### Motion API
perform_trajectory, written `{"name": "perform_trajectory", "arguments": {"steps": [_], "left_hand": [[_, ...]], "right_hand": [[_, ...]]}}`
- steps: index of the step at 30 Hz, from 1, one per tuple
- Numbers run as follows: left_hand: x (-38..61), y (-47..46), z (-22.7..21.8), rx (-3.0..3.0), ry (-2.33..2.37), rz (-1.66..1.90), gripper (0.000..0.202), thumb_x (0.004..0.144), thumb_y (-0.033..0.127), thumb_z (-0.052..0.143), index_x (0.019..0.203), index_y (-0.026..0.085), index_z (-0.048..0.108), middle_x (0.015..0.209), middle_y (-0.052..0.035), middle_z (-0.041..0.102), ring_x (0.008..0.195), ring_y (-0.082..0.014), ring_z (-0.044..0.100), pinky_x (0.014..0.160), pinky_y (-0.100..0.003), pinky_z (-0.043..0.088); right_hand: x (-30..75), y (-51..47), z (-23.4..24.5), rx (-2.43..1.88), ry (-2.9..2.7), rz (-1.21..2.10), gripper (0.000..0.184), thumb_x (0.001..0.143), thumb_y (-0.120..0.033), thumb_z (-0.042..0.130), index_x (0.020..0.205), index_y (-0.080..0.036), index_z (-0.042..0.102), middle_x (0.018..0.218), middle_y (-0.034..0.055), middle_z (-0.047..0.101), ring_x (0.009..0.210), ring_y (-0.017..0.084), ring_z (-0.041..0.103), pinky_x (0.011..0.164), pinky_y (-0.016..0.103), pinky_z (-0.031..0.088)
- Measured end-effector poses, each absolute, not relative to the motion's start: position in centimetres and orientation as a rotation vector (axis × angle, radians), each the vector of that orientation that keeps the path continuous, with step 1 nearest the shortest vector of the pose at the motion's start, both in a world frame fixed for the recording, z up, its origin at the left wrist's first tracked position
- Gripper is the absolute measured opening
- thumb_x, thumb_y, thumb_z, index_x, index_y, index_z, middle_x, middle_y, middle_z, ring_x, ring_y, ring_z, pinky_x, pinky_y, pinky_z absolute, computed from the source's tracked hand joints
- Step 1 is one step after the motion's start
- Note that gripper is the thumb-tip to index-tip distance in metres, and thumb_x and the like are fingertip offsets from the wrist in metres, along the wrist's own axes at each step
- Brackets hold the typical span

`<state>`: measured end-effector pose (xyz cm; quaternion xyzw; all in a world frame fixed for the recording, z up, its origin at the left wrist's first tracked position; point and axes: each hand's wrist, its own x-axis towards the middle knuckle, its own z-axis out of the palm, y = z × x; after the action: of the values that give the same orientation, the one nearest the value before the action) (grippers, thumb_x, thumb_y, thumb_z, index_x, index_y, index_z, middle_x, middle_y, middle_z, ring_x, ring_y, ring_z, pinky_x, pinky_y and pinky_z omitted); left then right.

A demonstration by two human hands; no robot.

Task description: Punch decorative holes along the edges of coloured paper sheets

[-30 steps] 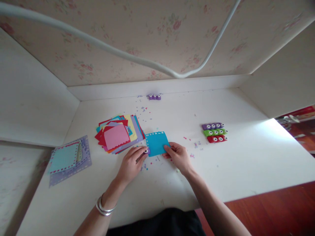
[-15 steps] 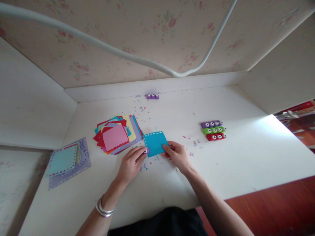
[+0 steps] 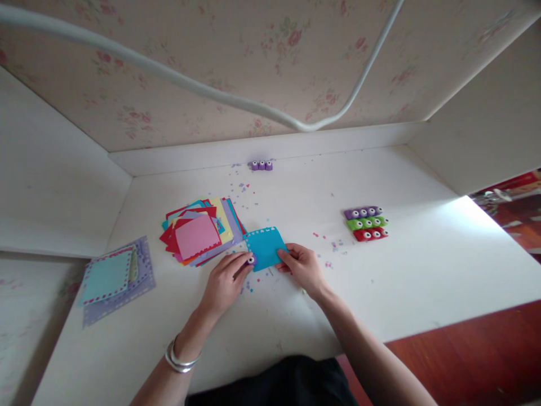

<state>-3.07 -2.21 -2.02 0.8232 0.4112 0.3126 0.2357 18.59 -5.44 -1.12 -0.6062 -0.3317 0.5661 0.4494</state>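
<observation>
A blue paper square [image 3: 264, 248] with punched holes along its top and left edges lies on the white desk [image 3: 422, 270]. My left hand [image 3: 224, 282] grips a small purple punch [image 3: 251, 260] set on the square's lower left corner. My right hand [image 3: 302, 268] pinches the square's lower right edge. A fanned stack of coloured paper squares [image 3: 198, 231], a pink one on top, lies just left of the blue square.
Rows of purple, green and red punches [image 3: 366, 223] sit to the right. A purple punch strip [image 3: 261, 165] lies by the back wall. Finished bordered sheets [image 3: 115, 276] rest at the left edge. Paper bits are scattered around. A white cable [image 3: 211, 93] hangs overhead.
The hands, punch and blue square keep the same pose; only the camera has shifted slightly.
</observation>
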Motion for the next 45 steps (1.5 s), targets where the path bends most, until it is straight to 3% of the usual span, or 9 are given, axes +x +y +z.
{"name": "perform_trajectory", "arguments": {"steps": [17,25,29,34,39,45], "left_hand": [[-2.9,-2.1,-2.2,2.330,1.150,0.835,0.030,0.087,0.024,0.062,0.117,0.024,0.061,0.107,-0.0045,0.070,0.099,-0.0190,0.064,0.091,-0.036,0.052],[-2.7,-2.5,-1.0,2.246,1.249,0.834,0.033,0.085,0.029,0.063,0.118,0.022,0.061,0.118,-0.0075,0.063,0.109,-0.0213,0.060,0.097,-0.036,0.049],[-2.5,-2.5,-0.3,2.182,1.308,0.867,0.025,0.087,0.028,0.060,0.111,0.022,0.065,0.112,-0.0063,0.065,0.103,-0.0197,0.062,0.093,-0.033,0.051],[-2.0,-2.2,-0.2,2.006,1.355,0.813,0.020,0.090,0.031,0.055,0.101,0.022,0.069,0.106,-0.0051,0.068,0.092,-0.0163,0.065,0.074,-0.024,0.054],[-1.6,-1.6,0.3,1.943,1.369,0.737,0.021,0.090,0.035,0.053,0.093,0.022,0.069,0.097,-0.0041,0.070,0.087,-0.0167,0.065,0.077,-0.026,0.053],[-1.1,-0.3,0.7,1.896,1.415,0.514,0.018,0.087,0.032,0.053,0.079,0.020,0.065,0.078,-0.0021,0.068,0.071,-0.0160,0.064,0.069,-0.027,0.050]], "right_hand": [[18.5,-5.3,-1.8,-1.618,-0.988,1.273,0.029,0.082,-0.045,0.059,0.089,-0.019,0.070,0.067,0.0040,0.071,0.059,0.019,0.067,0.058,0.030,0.054],[18.4,-5.3,-1.5,-1.718,-1.085,1.201,0.027,0.085,-0.042,0.056,0.089,-0.018,0.069,0.066,0.0035,0.070,0.060,0.018,0.066,0.058,0.028,0.053],[18.4,-5.3,-1.4,-1.727,-1.096,1.202,0.027,0.085,-0.041,0.055,0.088,-0.019,0.069,0.066,0.0033,0.070,0.060,0.017,0.066,0.058,0.027,0.052],[18.3,-5.3,-1.2,-1.716,-1.101,1.212,0.029,0.085,-0.042,0.054,0.087,-0.018,0.070,0.065,0.0032,0.069,0.057,0.017,0.064,0.055,0.026,0.050],[18.3,-5.3,-1.2,-1.687,-1.127,1.196,0.030,0.086,-0.043,0.053,0.086,-0.017,0.069,0.064,0.0034,0.069,0.057,0.016,0.063,0.055,0.026,0.048],[18.3,-5.4,-1.8,-1.685,-1.145,1.202,0.030,0.087,-0.042,0.051,0.088,-0.017,0.068,0.064,0.0025,0.068,0.056,0.016,0.062,0.055,0.026,0.048]]}}
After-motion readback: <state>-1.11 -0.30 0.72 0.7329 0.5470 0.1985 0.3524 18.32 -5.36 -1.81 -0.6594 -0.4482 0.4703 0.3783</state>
